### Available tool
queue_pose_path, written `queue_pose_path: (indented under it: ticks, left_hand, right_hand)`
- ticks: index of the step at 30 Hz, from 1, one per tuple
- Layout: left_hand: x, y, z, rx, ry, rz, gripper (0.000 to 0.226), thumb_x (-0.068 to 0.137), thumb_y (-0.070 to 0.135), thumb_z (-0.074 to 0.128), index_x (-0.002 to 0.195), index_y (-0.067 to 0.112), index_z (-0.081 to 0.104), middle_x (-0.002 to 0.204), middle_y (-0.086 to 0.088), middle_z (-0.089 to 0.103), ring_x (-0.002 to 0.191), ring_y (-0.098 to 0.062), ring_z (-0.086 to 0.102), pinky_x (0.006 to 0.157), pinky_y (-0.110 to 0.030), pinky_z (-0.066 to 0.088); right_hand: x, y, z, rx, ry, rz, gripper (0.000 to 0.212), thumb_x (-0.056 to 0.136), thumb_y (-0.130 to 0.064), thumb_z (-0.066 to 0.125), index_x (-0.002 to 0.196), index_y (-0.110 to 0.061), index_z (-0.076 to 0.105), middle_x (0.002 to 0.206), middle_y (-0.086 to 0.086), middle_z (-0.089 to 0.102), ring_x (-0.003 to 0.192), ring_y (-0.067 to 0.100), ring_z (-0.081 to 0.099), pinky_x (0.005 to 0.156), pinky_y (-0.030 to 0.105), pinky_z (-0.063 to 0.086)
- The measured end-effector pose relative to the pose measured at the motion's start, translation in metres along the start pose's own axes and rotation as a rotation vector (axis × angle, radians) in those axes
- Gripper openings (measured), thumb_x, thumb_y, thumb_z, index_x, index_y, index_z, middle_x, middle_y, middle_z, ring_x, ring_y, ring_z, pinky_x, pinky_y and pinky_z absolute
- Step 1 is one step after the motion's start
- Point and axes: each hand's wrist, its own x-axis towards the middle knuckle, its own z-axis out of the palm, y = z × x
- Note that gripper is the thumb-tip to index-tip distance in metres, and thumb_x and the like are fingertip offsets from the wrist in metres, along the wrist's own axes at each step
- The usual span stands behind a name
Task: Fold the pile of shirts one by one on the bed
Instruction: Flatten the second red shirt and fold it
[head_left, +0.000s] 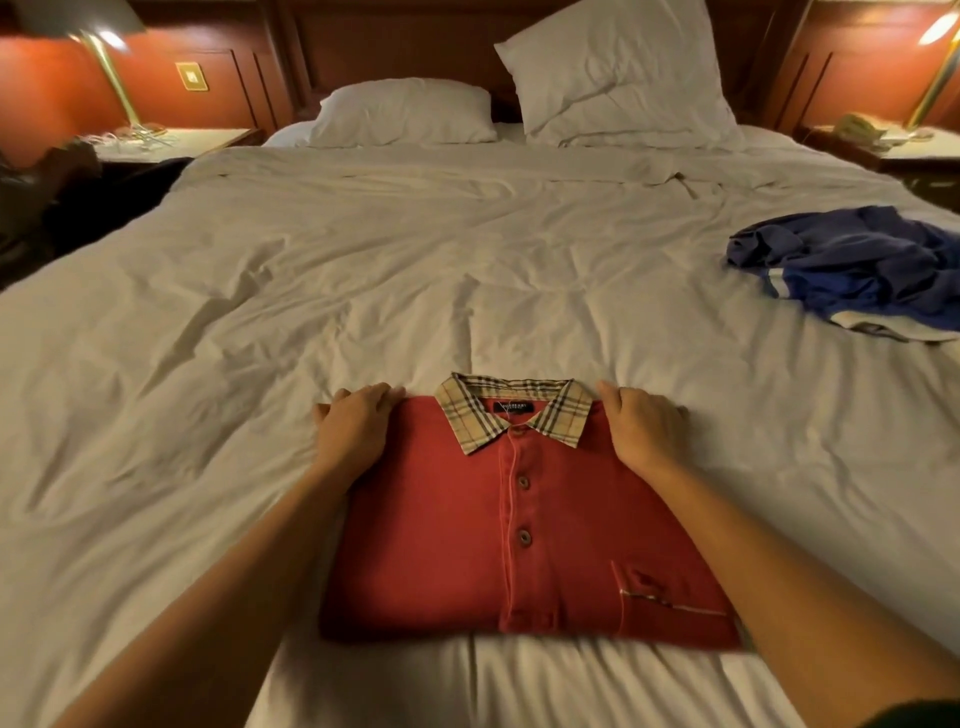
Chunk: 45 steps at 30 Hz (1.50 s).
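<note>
A red polo shirt with a checked collar lies folded into a rectangle on the white bed, front side up, buttons and chest pocket showing. My left hand sits on its top left corner, fingers curled over the shoulder edge. My right hand grips the top right corner the same way, beside the collar. A crumpled pile of blue and white shirts lies on the bed's right side, well away from both hands.
Two white pillows lean at the wooden headboard. Bedside tables with brass lamps stand on either side. A dark bag or clothing lies off the bed's left edge.
</note>
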Motion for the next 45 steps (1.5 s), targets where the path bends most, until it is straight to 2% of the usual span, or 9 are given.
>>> queue_pose_path:
  ticks: [5, 10, 13, 18, 24, 31, 38, 41, 45]
  left_hand:
    - [0.022, 0.010, -0.009, -0.194, 0.017, 0.049, 0.035, 0.102, 0.048, 0.044, 0.105, 0.020, 0.065, 0.109, -0.004, 0.063, 0.107, -0.027, 0.057, 0.095, -0.044, 0.039]
    - [0.026, 0.055, 0.003, -0.215, -0.213, 0.130, 0.041, 0.092, 0.054, 0.061, 0.096, 0.015, 0.071, 0.091, 0.000, 0.071, 0.085, -0.017, 0.064, 0.078, -0.039, 0.050]
    - [0.029, 0.053, 0.011, -0.210, -0.207, 0.112, 0.038, 0.092, 0.049, 0.064, 0.074, 0.015, 0.060, 0.074, -0.001, 0.063, 0.070, -0.019, 0.057, 0.065, -0.037, 0.042]
    - [0.028, 0.045, 0.017, -0.277, -0.169, 0.135, 0.043, 0.102, 0.042, 0.049, 0.069, 0.015, 0.050, 0.067, -0.001, 0.055, 0.065, -0.019, 0.049, 0.064, -0.035, 0.036]
    - [0.026, 0.041, 0.027, 0.067, -0.116, 0.177, 0.047, 0.106, 0.047, 0.032, 0.097, 0.018, 0.067, 0.104, -0.002, 0.070, 0.107, -0.026, 0.058, 0.100, -0.048, 0.033]
    - [0.022, 0.030, 0.015, -0.065, -0.094, 0.135, 0.043, 0.101, 0.052, 0.044, 0.071, 0.023, 0.056, 0.080, 0.002, 0.064, 0.087, -0.025, 0.061, 0.086, -0.044, 0.038]
    - [0.013, 0.004, -0.003, -0.158, -0.080, 0.168, 0.007, 0.090, 0.044, 0.069, 0.092, 0.038, 0.066, 0.105, 0.007, 0.063, 0.097, -0.015, 0.064, 0.094, -0.047, 0.049]
    - [-0.008, 0.023, -0.009, -0.220, -0.115, 0.166, 0.054, 0.092, 0.055, 0.059, 0.139, 0.027, 0.054, 0.142, -0.002, 0.049, 0.132, -0.022, 0.048, 0.111, -0.046, 0.037]
    - [-0.051, 0.042, -0.004, 0.096, -0.346, 0.250, 0.117, 0.065, 0.099, 0.013, 0.159, 0.031, -0.004, 0.165, 0.003, -0.014, 0.151, -0.019, -0.018, 0.123, -0.042, -0.011]
  right_hand:
    - [0.022, -0.004, -0.011, 0.432, -0.041, -0.072, 0.036, 0.097, -0.051, 0.052, 0.111, -0.021, 0.066, 0.115, 0.004, 0.068, 0.109, 0.025, 0.061, 0.092, 0.038, 0.046]
    - [0.034, -0.027, -0.007, 0.575, -0.271, -0.161, 0.043, 0.089, -0.050, 0.067, 0.101, -0.009, 0.074, 0.096, 0.004, 0.074, 0.092, 0.018, 0.067, 0.080, 0.030, 0.050]
    - [0.033, -0.025, -0.005, 0.612, -0.137, -0.160, 0.053, 0.084, -0.044, 0.075, 0.060, -0.003, 0.052, 0.052, 0.000, 0.047, 0.051, 0.014, 0.043, 0.047, 0.022, 0.031]
    - [0.026, -0.020, 0.006, 0.584, 0.043, -0.229, 0.061, 0.090, -0.051, 0.063, 0.052, -0.012, 0.035, 0.045, -0.002, 0.034, 0.045, 0.014, 0.030, 0.048, 0.027, 0.025]
    - [0.032, -0.028, 0.008, 0.252, -0.113, -0.102, 0.063, 0.103, -0.055, 0.035, 0.060, -0.012, 0.052, 0.060, 0.002, 0.052, 0.062, 0.025, 0.053, 0.060, 0.034, 0.036]
    - [0.017, -0.014, 0.000, 0.409, -0.117, -0.110, 0.062, 0.096, -0.063, 0.045, 0.064, -0.010, 0.051, 0.059, 0.002, 0.055, 0.059, 0.021, 0.054, 0.054, 0.036, 0.036]
    - [0.002, 0.000, -0.008, 0.417, -0.090, -0.109, 0.039, 0.086, -0.062, 0.063, 0.105, -0.028, 0.070, 0.108, -0.005, 0.067, 0.105, 0.017, 0.063, 0.095, 0.043, 0.045]
    - [-0.016, -0.013, -0.024, 0.394, -0.237, -0.109, 0.085, 0.073, -0.075, 0.066, 0.146, -0.038, 0.041, 0.147, -0.002, 0.040, 0.140, 0.022, 0.035, 0.114, 0.048, 0.027]
    - [-0.045, -0.011, -0.032, 0.337, -0.378, -0.161, 0.119, 0.065, -0.077, 0.069, 0.158, -0.039, 0.004, 0.166, -0.004, 0.004, 0.153, 0.020, -0.001, 0.124, 0.046, 0.007]
